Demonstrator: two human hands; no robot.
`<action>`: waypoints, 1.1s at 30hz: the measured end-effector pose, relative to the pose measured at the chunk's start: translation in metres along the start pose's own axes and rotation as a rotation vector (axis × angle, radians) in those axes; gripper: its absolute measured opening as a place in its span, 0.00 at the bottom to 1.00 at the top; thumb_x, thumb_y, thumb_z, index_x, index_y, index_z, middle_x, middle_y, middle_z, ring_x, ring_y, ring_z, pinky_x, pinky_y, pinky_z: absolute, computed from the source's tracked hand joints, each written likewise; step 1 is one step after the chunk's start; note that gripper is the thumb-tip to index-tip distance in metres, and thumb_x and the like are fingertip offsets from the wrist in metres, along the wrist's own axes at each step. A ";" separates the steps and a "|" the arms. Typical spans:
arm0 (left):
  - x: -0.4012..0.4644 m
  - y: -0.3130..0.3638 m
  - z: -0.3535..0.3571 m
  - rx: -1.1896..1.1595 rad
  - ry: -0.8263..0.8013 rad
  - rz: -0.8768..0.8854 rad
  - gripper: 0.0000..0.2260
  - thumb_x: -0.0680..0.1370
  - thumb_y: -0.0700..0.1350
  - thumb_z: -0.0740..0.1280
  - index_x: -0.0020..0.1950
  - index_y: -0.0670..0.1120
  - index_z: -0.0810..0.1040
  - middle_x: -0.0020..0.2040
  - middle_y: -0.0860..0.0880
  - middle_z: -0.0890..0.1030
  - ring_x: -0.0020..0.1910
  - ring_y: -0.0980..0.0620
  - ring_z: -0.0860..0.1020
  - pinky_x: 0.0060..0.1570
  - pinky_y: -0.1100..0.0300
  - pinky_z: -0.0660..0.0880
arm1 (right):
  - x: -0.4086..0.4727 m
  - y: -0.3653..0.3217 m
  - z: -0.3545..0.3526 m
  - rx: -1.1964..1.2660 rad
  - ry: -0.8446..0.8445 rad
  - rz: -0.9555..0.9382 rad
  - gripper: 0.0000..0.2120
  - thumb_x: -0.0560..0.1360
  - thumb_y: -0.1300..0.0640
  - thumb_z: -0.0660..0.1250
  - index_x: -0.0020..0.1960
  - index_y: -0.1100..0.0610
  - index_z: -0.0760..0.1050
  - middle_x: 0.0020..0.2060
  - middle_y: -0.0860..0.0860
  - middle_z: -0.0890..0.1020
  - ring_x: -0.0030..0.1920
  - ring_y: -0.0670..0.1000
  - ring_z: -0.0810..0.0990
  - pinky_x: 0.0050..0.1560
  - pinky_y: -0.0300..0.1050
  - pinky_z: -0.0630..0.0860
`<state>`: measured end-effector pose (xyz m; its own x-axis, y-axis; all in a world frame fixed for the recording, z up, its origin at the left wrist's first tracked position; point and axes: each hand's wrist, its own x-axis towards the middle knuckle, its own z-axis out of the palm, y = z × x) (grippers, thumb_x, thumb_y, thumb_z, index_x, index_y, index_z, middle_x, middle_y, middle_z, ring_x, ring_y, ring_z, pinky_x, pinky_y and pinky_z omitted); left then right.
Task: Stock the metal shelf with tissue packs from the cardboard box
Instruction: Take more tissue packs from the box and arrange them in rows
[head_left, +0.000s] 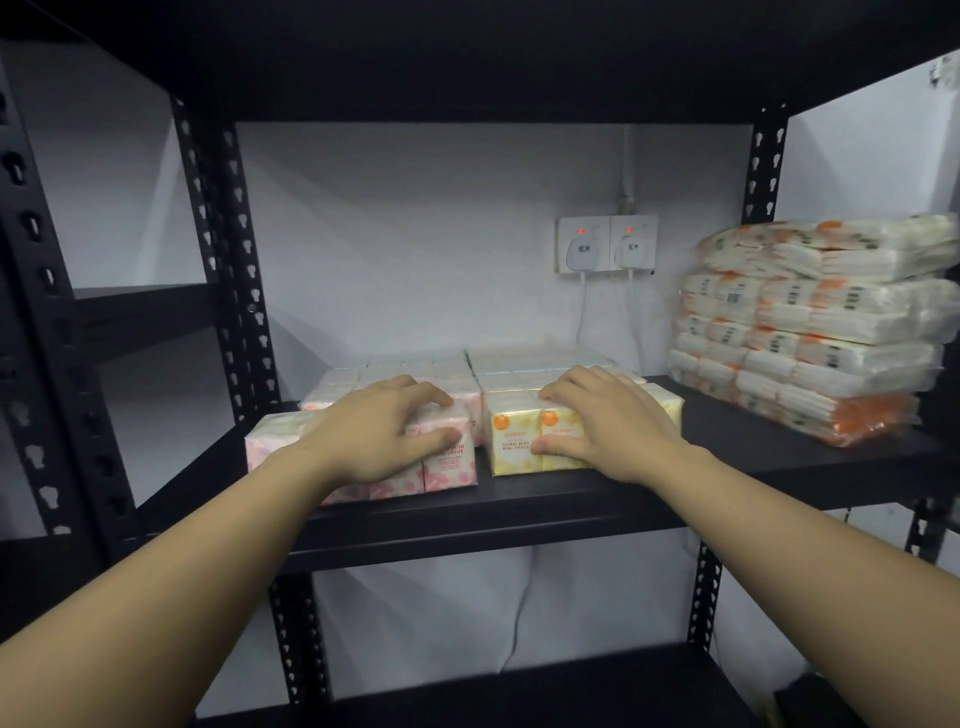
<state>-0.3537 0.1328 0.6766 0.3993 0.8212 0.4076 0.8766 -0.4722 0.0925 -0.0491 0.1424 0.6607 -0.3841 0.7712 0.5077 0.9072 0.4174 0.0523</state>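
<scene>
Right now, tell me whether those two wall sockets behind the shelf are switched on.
On, apparently: both wall sockets show a small red light glowing at the top, with white plugs in them.

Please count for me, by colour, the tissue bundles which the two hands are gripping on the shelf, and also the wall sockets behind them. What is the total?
Pink bundle: 1
Yellow bundle: 1
Wall sockets: 2
Total: 4
</scene>
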 end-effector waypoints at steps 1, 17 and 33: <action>0.000 0.000 0.000 -0.002 -0.002 -0.003 0.23 0.79 0.68 0.63 0.71 0.61 0.73 0.66 0.55 0.76 0.63 0.51 0.76 0.61 0.51 0.73 | 0.001 -0.001 -0.001 -0.004 -0.006 0.004 0.35 0.73 0.24 0.60 0.72 0.44 0.71 0.65 0.42 0.73 0.66 0.47 0.71 0.65 0.47 0.68; -0.060 -0.050 -0.047 0.015 -0.078 -0.147 0.38 0.71 0.75 0.65 0.74 0.55 0.73 0.69 0.54 0.77 0.67 0.52 0.74 0.69 0.52 0.71 | 0.021 -0.080 -0.012 0.140 -0.007 -0.066 0.38 0.75 0.24 0.49 0.70 0.47 0.75 0.64 0.44 0.80 0.67 0.49 0.70 0.68 0.50 0.66; -0.099 -0.083 -0.053 -0.157 0.002 -0.243 0.32 0.73 0.69 0.71 0.74 0.58 0.73 0.66 0.57 0.74 0.64 0.54 0.74 0.67 0.55 0.72 | 0.023 -0.104 -0.008 0.311 -0.143 0.019 0.44 0.65 0.19 0.62 0.75 0.40 0.70 0.47 0.37 0.73 0.57 0.49 0.73 0.63 0.51 0.73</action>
<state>-0.4796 0.0739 0.6770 0.1820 0.9158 0.3580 0.8942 -0.3056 0.3272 -0.1514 0.1130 0.6740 -0.4080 0.8307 0.3788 0.8272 0.5119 -0.2315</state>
